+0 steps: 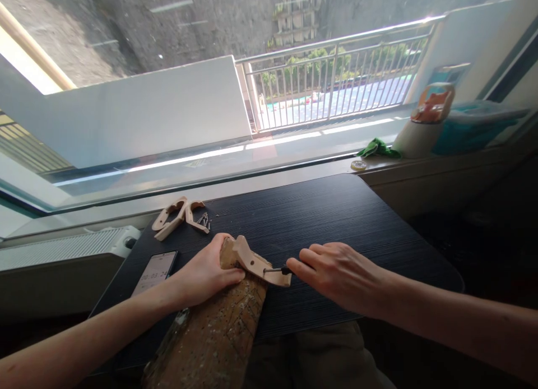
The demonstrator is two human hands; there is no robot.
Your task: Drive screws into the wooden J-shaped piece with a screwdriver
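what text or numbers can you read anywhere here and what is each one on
"00:03:24": on the screen of the phone lying on the black table; the digits are faint, so the last pair is uncertain.
Paper roll on the sill: orange print, too blurred to read.
Teal box beside it: nothing legible.
Wooden piece held by the left hand and tool in the right hand: no markings visible.

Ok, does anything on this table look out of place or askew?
Nothing spilled or broken. A rough log leans over the table's near edge, the left hand pinning a wooden piece on top. Loose screws lie scattered near the far left corner, and the phone sits close to the left edge.
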